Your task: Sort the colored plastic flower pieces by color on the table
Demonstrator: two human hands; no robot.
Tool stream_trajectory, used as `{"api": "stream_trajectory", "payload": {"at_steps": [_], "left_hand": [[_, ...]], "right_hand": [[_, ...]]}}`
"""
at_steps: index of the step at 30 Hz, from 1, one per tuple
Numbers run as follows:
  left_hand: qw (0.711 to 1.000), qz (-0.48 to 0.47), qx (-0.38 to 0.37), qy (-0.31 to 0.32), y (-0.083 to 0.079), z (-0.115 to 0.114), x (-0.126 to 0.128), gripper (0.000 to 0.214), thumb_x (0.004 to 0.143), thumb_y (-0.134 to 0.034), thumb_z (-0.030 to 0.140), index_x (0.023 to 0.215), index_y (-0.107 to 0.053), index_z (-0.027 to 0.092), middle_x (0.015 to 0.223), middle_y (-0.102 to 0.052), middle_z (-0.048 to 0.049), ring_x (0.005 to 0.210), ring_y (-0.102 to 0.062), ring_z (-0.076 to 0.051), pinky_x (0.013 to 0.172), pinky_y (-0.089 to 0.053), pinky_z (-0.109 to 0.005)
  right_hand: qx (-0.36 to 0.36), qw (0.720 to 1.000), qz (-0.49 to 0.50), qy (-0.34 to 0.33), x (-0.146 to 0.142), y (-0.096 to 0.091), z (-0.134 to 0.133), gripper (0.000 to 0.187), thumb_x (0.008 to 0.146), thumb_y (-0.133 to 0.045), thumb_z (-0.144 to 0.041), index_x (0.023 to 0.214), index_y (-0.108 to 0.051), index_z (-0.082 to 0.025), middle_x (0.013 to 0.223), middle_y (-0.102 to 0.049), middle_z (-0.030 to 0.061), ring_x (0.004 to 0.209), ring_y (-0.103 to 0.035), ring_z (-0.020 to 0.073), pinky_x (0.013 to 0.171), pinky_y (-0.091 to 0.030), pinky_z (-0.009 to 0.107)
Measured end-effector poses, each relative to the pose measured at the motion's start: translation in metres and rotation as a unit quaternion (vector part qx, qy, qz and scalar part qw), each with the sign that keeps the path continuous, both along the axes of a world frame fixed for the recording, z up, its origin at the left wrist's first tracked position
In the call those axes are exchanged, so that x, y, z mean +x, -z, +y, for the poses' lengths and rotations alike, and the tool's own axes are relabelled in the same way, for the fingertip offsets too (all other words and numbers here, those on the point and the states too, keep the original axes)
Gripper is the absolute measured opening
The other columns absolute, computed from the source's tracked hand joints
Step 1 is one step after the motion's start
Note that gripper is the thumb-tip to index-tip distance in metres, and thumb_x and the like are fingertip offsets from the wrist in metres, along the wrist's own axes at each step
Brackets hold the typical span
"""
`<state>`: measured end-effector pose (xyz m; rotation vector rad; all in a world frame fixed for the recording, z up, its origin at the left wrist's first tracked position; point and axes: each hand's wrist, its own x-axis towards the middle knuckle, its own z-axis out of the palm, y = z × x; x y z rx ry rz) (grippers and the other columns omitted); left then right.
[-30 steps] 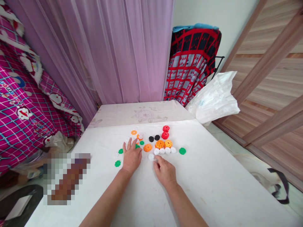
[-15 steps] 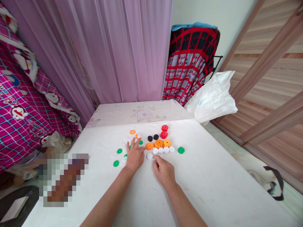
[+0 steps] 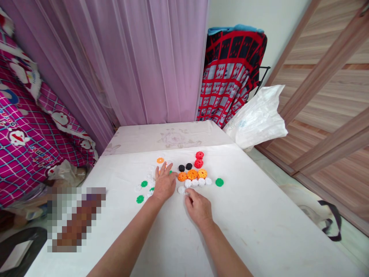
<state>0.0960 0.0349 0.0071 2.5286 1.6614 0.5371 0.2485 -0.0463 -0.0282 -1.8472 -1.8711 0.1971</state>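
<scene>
My left hand [image 3: 165,184] has its fingers spread over a scatter of small notched plastic discs, partly hiding them. Its thumb tip is beside an orange disc [image 3: 182,176]. Low at the centre, the curled fingers of my right hand [image 3: 198,206] pinch the edge of white discs [image 3: 181,190], which may be several together. Beyond my right hand lies a row of white discs [image 3: 195,182], with larger orange stacks [image 3: 192,174] behind it. Two black discs [image 3: 185,167] and two red stacks [image 3: 198,159] sit farther back. A green disc [image 3: 219,182] lies to the right.
Loose green discs [image 3: 140,199] and white discs lie left of my left hand, with an orange disc [image 3: 160,160] behind. A white cloth [image 3: 236,231] covers the table. A white plastic bag [image 3: 256,117] stands at its far right corner. A purple curtain [image 3: 144,61] hangs behind.
My left hand has shifted slightly right and away from me, its fingers spreading over the discs. My right hand stays almost still at the white discs. The whole view has shifted a little.
</scene>
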Motion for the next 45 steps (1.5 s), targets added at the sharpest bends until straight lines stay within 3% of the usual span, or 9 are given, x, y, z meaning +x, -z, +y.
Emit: {"api": "stream_trajectory", "payload": {"at_steps": [5,12,20,25,28,30,36,40,45], "left_hand": [[0.995,0.025,-0.015,0.094,-0.007,0.019,0.007,0.047,0.08,-0.061,0.033,0.127,-0.059,0.031,0.157,-0.027,-0.0089,0.146,-0.012,-0.035,0.115,-0.006,-0.06],[0.984,0.064,-0.064,0.152,-0.016,0.036,0.012,0.05,0.076,-0.063,0.042,0.126,-0.059,0.034,0.16,-0.019,-0.0038,0.147,-0.003,-0.033,0.115,0.003,-0.06],[0.979,0.084,-0.107,0.149,-0.026,0.039,0.015,0.036,0.077,-0.06,0.036,0.112,-0.067,0.035,0.159,-0.022,-0.0026,0.147,-0.006,-0.031,0.114,0.004,-0.06],[0.986,0.049,-0.088,0.134,-0.019,0.034,0.001,0.044,0.077,-0.061,0.034,0.121,-0.062,0.032,0.159,-0.023,-0.0052,0.147,-0.007,-0.031,0.115,0.0,-0.058],[0.996,-0.017,-0.05,0.072,-0.008,0.029,-0.027,0.041,0.079,-0.058,0.03,0.119,-0.063,0.03,0.156,-0.03,-0.0058,0.147,-0.014,-0.03,0.115,-0.007,-0.058],[0.995,-0.091,-0.012,-0.028,0.002,0.024,-0.056,0.034,0.084,-0.051,0.03,0.115,-0.064,0.029,0.149,-0.043,-0.0062,0.143,-0.026,-0.029,0.114,-0.016,-0.058],[0.917,-0.314,0.055,-0.24,0.035,0.013,-0.13,0.035,0.084,-0.047,0.035,0.112,-0.064,0.022,0.125,-0.064,-0.0073,0.121,-0.056,-0.024,0.106,-0.041,-0.043],[0.885,-0.378,0.028,-0.27,0.041,0.009,-0.136,0.035,0.083,-0.049,0.036,0.113,-0.064,0.023,0.125,-0.065,-0.0064,0.12,-0.057,-0.025,0.106,-0.041,-0.044],[0.857,-0.432,0.009,-0.281,0.039,0.009,-0.135,0.035,0.085,-0.05,0.037,0.114,-0.063,0.025,0.126,-0.065,-0.0041,0.121,-0.056,-0.024,0.107,-0.04,-0.043]], "right_hand": [[0.002,1.0,0.002,-0.004,0.0,-0.001,-0.001,0.025,0.087,-0.045,-0.025,0.099,-0.067,-0.024,0.076,-0.072,-0.0004,0.07,-0.064,0.0139,0.063,-0.036,0.023],[-0.001,1.0,0.02,-0.01,0.001,-0.002,-0.001,0.024,0.088,-0.045,-0.026,0.096,-0.067,-0.025,0.076,-0.071,-0.0012,0.072,-0.064,0.0134,0.065,-0.036,0.022],[-0.011,0.999,0.029,-0.014,0.001,-0.003,-0.001,0.024,0.088,-0.045,-0.025,0.096,-0.067,-0.024,0.078,-0.072,-0.0002,0.074,-0.064,0.0138,0.066,-0.037,0.022],[-0.003,0.999,0.033,-0.015,0.002,-0.003,-0.001,0.024,0.088,-0.045,-0.026,0.096,-0.067,-0.024,0.077,-0.071,-0.0006,0.073,-0.064,0.0137,0.066,-0.037,0.022],[0.018,0.999,0.044,-0.014,0.003,0.0,-0.002,0.025,0.087,-0.044,-0.025,0.094,-0.067,-0.024,0.075,-0.07,-0.0009,0.069,-0.063,0.0131,0.064,-0.037,0.022],[0.031,0.998,0.061,-0.012,0.004,0.003,-0.003,0.025,0.086,-0.043,-0.025,0.091,-0.067,-0.024,0.072,-0.069,-0.0012,0.065,-0.062,0.0127,0.062,-0.037,0.022],[0.073,0.992,0.098,-0.017,0.001,-0.003,0.005,0.028,0.089,-0.04,-0.028,0.086,-0.067,-0.023,0.074,-0.069,0.0009,0.063,-0.059,0.0125,0.063,-0.039,0.022],[0.079,0.994,0.043,-0.06,-0.008,-0.031,0.037,0.024,0.088,-0.044,-0.023,0.089,-0.068,-0.022,0.086,-0.069,0.0032,0.08,-0.06,0.0149,0.074,-0.041,0.023],[0.011,0.988,-0.094,-0.126,-0.029,-0.062,0.096,0.027,0.084,-0.052,-0.018,0.104,-0.069,-0.026,0.11,-0.066,0.0028,0.1,-0.057,0.0183,0.085,-0.041,0.027]]}}
